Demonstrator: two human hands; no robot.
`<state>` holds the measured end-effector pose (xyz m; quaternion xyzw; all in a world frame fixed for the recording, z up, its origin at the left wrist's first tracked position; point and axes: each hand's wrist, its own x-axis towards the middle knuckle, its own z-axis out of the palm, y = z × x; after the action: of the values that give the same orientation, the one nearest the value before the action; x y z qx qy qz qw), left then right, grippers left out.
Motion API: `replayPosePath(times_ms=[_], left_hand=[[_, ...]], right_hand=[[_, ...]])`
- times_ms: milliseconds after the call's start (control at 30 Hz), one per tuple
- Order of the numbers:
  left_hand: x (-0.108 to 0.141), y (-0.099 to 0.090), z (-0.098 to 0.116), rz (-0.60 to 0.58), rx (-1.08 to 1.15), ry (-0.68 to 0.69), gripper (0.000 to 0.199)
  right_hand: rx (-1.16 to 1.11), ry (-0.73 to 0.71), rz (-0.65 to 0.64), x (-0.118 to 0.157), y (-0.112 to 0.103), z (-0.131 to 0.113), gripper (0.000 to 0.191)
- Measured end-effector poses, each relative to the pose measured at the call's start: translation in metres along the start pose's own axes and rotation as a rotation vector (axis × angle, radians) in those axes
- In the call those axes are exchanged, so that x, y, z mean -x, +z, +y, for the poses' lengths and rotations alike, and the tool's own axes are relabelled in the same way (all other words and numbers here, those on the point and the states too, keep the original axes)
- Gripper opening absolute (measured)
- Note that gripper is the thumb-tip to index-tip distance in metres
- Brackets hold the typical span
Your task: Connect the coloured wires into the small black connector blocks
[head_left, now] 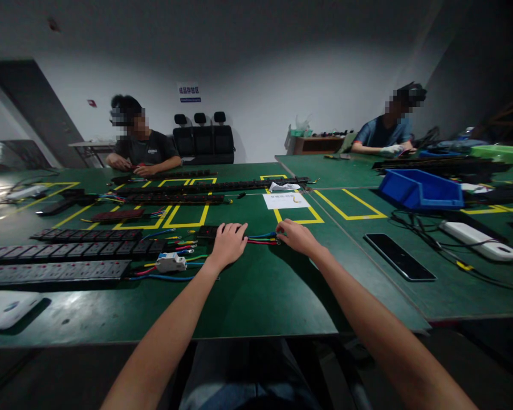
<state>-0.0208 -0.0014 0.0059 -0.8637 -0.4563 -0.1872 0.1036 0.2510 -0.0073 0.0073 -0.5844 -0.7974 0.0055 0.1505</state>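
Observation:
My left hand (pixel 229 244) lies over a short black block (pixel 206 232), its fingers curled across the top and holding it on the green table. Blue, red and green wires (pixel 260 241) with metal lugs run from the block to the right. At their far end my right hand (pixel 298 236) is closed in a pinch on the tip of the blue wire (pixel 263 235); the exact grip is partly hidden by the fingers. Left of my left hand, long black socket strips (pixel 85 249) lie side by side, near a white circuit breaker (pixel 171 262) with wires attached.
Right of my hands lie a phone (pixel 399 256), a white device (pixel 481 240) and black cables (pixel 427 228). A blue bin (pixel 421 189) stands behind them. Ahead is a paper sheet (pixel 285 201). Two people (pixel 147 149) (pixel 382 134) sit across the table.

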Motion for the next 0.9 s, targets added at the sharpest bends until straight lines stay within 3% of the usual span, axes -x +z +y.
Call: replayPosePath(times_ms=[333, 900], left_hand=[[-0.001, 0.006, -0.008, 0.018, 0.004, 0.041, 0.045], [-0.006, -0.002, -0.005, 0.200, 0.147, -0.028, 0.047]], right_hand=[[-0.020, 0.002, -0.004, 0.000, 0.005, 0.001, 0.015], [-0.113, 0.051, 0.360, -0.005, 0.013, 0.008, 0.022]])
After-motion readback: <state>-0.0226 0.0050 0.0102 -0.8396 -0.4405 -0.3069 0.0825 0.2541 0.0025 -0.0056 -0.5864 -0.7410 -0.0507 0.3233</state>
